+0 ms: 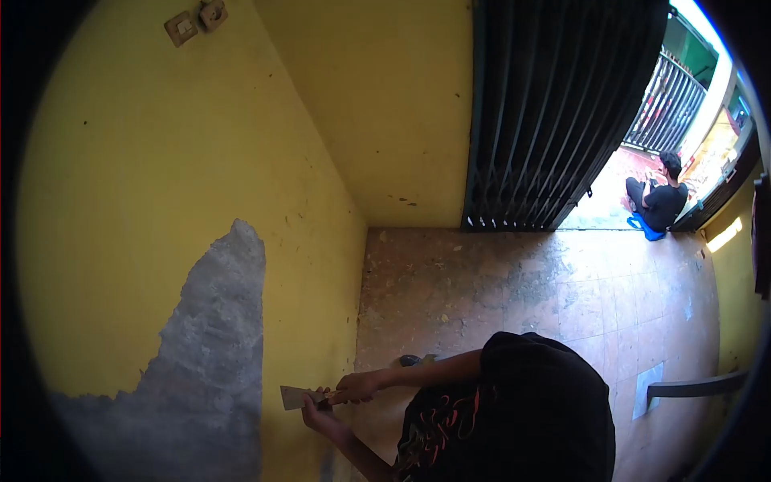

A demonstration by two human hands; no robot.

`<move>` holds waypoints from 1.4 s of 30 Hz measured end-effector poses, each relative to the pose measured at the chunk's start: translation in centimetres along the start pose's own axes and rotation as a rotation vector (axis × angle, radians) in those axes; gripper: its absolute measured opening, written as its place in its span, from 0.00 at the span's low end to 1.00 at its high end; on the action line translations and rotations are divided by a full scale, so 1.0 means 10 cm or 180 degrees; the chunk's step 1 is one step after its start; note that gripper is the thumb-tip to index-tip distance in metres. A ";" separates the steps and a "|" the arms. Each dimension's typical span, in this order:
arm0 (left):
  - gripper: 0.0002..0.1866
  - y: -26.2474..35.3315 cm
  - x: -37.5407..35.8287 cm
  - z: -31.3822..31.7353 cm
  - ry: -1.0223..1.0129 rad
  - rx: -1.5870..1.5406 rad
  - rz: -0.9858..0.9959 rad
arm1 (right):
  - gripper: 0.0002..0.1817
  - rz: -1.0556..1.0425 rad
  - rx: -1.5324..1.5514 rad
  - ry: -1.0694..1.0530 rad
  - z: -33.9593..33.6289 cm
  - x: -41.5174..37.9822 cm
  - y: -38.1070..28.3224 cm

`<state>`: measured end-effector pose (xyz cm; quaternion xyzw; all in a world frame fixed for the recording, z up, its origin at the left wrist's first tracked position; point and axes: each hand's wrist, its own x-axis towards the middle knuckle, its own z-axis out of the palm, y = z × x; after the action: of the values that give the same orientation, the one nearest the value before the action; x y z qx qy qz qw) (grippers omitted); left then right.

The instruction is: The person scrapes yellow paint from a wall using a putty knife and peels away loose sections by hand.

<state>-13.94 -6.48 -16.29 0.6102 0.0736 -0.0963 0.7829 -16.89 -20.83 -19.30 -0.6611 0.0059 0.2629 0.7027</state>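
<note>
A putty knife with a flat metal blade [297, 398] is held in front of the yellow wall [309, 321]. My right hand [359, 387] is closed around its handle end. Just below and to the left, my left hand [320, 418] pinches the tool near the base of the blade. Small details between the two hands are hard to make out. Left of the blade, the wall has a rough grey bare patch [213, 345] with a jagged edge against the yellow paint.
A dark object [409, 360] lies on the tiled floor [450, 281] beyond my right forearm. A dark folding gate [562, 112] stands beside the doorway. Outside, a person [665, 205] in dark clothes sits on the ground. A grey bar [695, 387] juts in at right. Switches [181, 29] are on the wall.
</note>
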 end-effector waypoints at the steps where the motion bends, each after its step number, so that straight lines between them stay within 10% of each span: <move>1: 0.24 0.02 -0.13 0.02 0.0147 0.0014 0.0070 | 0.33 -0.0011 -0.0089 -0.0020 0.04 -0.09 -0.02; 15: 0.24 -0.68 -1.52 -0.95 0.0728 -0.0296 0.0000 | 0.25 0.0346 -0.0666 -0.1031 1.02 -1.07 0.50; 29: 0.18 -0.76 -2.81 0.08 0.2125 -0.0259 0.0391 | 0.25 0.0173 -0.1405 -0.1474 0.81 -2.00 0.80; 38: 0.14 -2.15 -3.35 0.79 0.1404 0.0701 -0.0447 | 0.28 0.0771 -0.1482 -0.0923 -0.27 -2.97 1.71; 40: 0.16 -2.59 -3.40 0.74 -0.0311 0.3595 0.0536 | 0.28 0.0175 -0.2545 -0.0761 -0.68 -3.02 2.39; 42: 0.19 -2.56 -3.55 0.80 -0.0257 0.3051 0.0087 | 0.28 0.0429 -0.3276 -0.0882 -1.19 -3.00 3.29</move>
<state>-54.56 -18.11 -30.23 0.8990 -0.0175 -0.1327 0.4169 -51.15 -43.21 -40.60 -0.8774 -0.1741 0.3612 0.2635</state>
